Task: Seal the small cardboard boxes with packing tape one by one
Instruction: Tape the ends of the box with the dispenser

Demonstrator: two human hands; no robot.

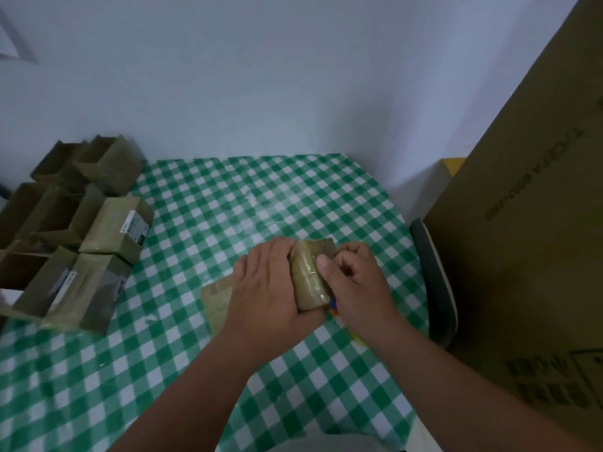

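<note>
I hold a glossy tan roll of packing tape (309, 278) edge-on above the middle of the green checked table (228, 203). My left hand (267, 288) grips the roll from the left. On its right side is my right hand (357, 278), thumb pressed on the outer face and fingers curled behind. A small flat cardboard box (216, 305) lies on the table, partly hidden under my left hand. Beneath my right hand a small colourful object (335, 308) shows only in part.
Several small cardboard boxes (75, 223) crowd the table's left edge: open ones at the back, two closed labelled ones (119, 228) nearer the middle. A large cardboard carton (528, 223) stands to the right, with a dark chair edge (435, 282) between it and the table.
</note>
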